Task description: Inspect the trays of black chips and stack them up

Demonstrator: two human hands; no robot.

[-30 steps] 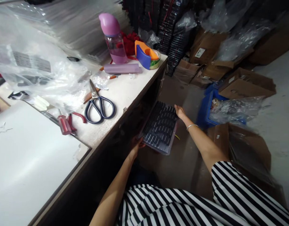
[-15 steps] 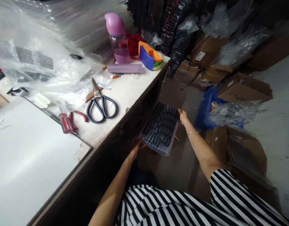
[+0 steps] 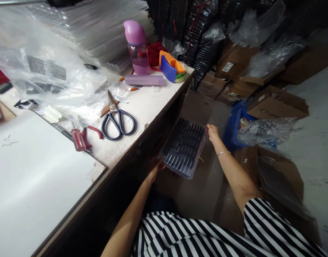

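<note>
White table [image 3: 150,101] stands left; over floor [image 3: 200,107] at its right, left hand [image 3: 155,167] grips near-left corner and right hand [image 3: 213,133] far-right corner of clear tray [image 3: 183,175] whose black strips [image 3: 183,142] may spill if either grip slips.

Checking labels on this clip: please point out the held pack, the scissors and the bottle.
Held pack [image 3: 183,147], head view: middle of its dark rows.
Scissors [image 3: 112,107], head view: the pivot.
Bottle [image 3: 139,57], head view: middle of its body.
</note>
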